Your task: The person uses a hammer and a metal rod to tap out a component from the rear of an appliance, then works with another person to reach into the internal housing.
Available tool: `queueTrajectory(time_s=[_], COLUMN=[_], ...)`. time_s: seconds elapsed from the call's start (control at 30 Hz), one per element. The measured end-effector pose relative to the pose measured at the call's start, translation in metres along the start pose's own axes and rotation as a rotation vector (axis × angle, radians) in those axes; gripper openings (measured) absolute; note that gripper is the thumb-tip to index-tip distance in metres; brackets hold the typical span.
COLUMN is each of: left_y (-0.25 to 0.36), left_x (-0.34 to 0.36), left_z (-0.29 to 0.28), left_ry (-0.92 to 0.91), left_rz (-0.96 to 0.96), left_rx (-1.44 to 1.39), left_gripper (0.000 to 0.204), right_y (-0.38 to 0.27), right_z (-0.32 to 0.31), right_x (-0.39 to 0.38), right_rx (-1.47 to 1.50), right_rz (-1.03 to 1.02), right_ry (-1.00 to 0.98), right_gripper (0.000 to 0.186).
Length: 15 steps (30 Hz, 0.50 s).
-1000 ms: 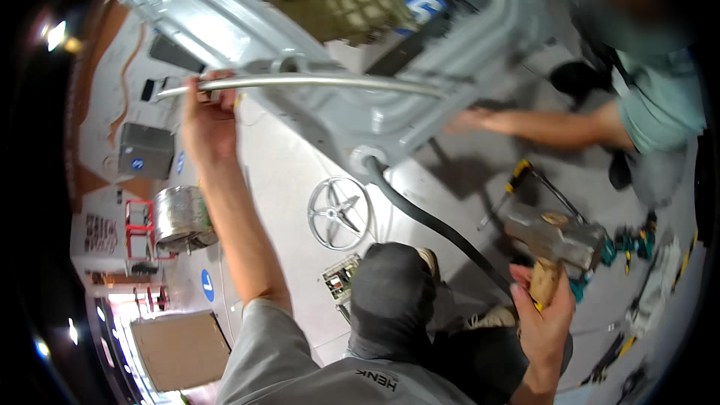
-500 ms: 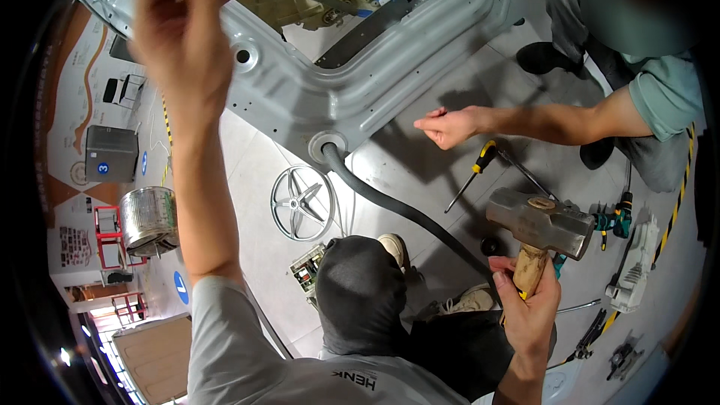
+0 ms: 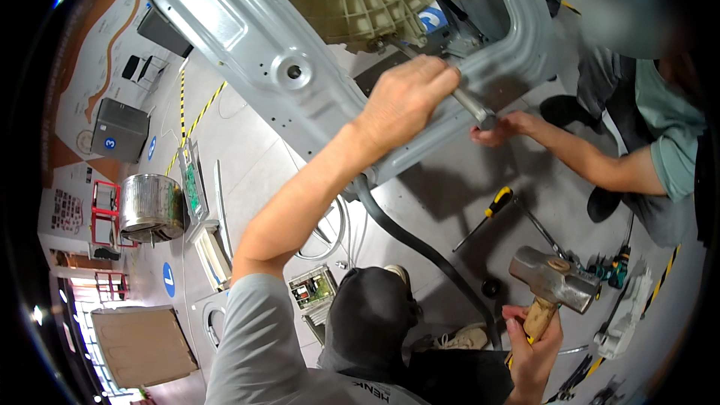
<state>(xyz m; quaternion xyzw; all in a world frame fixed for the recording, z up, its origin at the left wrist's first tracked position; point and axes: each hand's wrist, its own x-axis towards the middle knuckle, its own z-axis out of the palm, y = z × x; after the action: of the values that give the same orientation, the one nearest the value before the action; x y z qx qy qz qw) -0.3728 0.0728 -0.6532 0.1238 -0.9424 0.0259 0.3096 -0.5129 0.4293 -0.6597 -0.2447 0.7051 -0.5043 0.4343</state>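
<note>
My left hand (image 3: 405, 97) is wrapped round a metal rod (image 3: 475, 108). The rod's thick end sticks out to the right, and its thin part runs towards the edge of a cream ribbed plastic tub (image 3: 352, 0); whether the tip touches it I cannot tell. Around the tub is a grey metal cabinet (image 3: 289, 109), with my left hand over its frame. Low on the right, my right hand (image 3: 534, 349) grips a hammer (image 3: 553, 277) by its wooden handle, close below the heavy steel head. A co-worker's hand (image 3: 501, 129) is by the rod's thick end; contact is unclear.
A grey corrugated hose (image 3: 420, 244) runs from the cabinet towards my right hand. A yellow-black screwdriver (image 3: 486, 216) and a drill (image 3: 619, 266) lie right. Left are a circuit board (image 3: 313, 289) and a metal drum (image 3: 151, 208). A co-worker crouches at right.
My left hand has come down and right from the upper left, bringing the rod over the cabinet frame. My right hand still holds the hammer, slightly lower. The co-worker's hand is now near the rod.
</note>
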Motion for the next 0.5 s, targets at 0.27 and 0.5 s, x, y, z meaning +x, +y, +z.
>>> queueTrajectory(time_s=[0.27, 0.5], left_y=[0.014, 0.022], left_x=[-0.005, -0.007], left_z=[0.005, 0.013], left_ry=[0.080, 0.024], left_rz=[0.062, 0.080], left_rx=[0.045, 0.014], left_gripper=[0.025, 0.023], right_y=[0.008, 0.009], right_z=[-0.001, 0.000], right_x=[0.008, 0.009], right_rx=[0.003, -0.002], right_rz=[-0.010, -0.033], right_ry=[0.007, 0.013], right_gripper=[0.025, 0.025])
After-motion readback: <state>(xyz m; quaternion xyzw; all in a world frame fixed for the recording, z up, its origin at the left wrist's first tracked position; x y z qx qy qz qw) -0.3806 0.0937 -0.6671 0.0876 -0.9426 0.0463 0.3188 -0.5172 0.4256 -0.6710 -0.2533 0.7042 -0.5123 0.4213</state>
